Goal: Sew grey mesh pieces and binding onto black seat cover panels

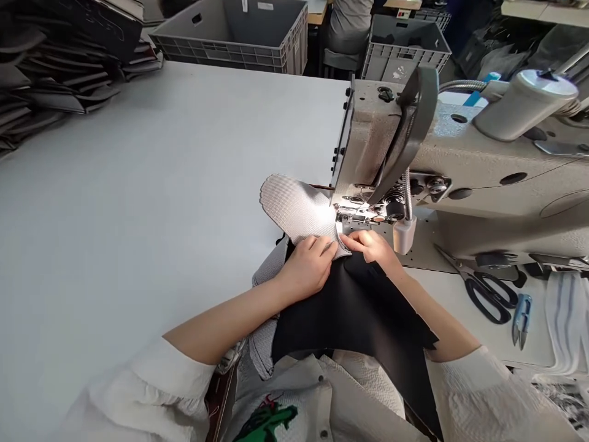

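Note:
A sewing machine stands at the right, its lamp lighting the needle area. Under its presser foot lies the edge of a light grey mesh fabric piece with a rounded end. My left hand presses curled fingers onto this fabric just below the foot. Close to the needle, my right hand pinches the fabric's curved edge between thumb and forefinger. A black leather-like panel hangs from the fabric over my lap. Folded grey mesh shows beneath its left side.
Black-handled scissors and blue thread snips lie right of the machine, near white striped elastic bands. Dark cut pieces are piled at the far left. Grey crates stand behind the white table. Another person sits beyond.

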{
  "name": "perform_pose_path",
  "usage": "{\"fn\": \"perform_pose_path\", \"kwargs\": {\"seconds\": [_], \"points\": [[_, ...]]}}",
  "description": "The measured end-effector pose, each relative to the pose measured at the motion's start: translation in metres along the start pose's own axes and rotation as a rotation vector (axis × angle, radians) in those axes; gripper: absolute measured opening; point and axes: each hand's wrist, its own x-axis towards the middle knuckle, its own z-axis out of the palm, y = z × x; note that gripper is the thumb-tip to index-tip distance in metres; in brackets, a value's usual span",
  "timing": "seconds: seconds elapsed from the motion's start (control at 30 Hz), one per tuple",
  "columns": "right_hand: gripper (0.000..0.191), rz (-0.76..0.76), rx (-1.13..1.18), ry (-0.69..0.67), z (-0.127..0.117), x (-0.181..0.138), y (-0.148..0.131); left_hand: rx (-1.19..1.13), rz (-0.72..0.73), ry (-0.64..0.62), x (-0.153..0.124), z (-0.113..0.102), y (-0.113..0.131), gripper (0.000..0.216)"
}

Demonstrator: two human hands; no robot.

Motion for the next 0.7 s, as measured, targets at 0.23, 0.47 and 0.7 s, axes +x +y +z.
{"fn": "perform_pose_path", "kwargs": {"seconds": [0.23,0.47,0.7], "points": [[0.033,0.348,0.242,0.013,-0.013,0.027,-0.016,0.038,0.132,0.021,0.024,-0.002,-0.033,0.032],[0.036,0.555,0.407,0.096,-0.009,0.025,-0.014,0.052,0.004,-0.042,0.017,-0.007,-0.018,0.045],[0.037,0.553,0.430,0.088,-0.012,0.020,-0.019,0.097,0.140,-0.071,0.007,-0.005,-0.035,0.044]]}}
